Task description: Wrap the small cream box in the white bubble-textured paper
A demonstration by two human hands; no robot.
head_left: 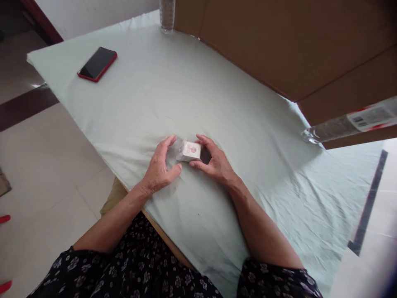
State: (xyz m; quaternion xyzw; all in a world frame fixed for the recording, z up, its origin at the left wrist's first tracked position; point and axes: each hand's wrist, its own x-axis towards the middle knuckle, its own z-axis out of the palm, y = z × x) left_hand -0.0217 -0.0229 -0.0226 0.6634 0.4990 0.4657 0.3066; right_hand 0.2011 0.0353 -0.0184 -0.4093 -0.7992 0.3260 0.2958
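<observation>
Near the front edge of the cloth-covered table (130,95) lies a small white block (190,150) with red print on top. Clear plastic film seems to stick out at its left end. My left hand (163,163) is open to the left of the block, thumb and fingers curved and apart, with a gap to it. On the other side my right hand (215,159) curves loosely around the right end, fingers behind and thumb in front. Dark space shows between its palm and the block. Whether its fingertips touch the block is hard to tell.
A phone (97,64) in a red case lies at the far left. A large brown cardboard panel (279,45) stands along the back, with a clear plastic bottle (167,16) at its left end and a labelled bottle (347,123) at the right. Tiled floor shows on both sides.
</observation>
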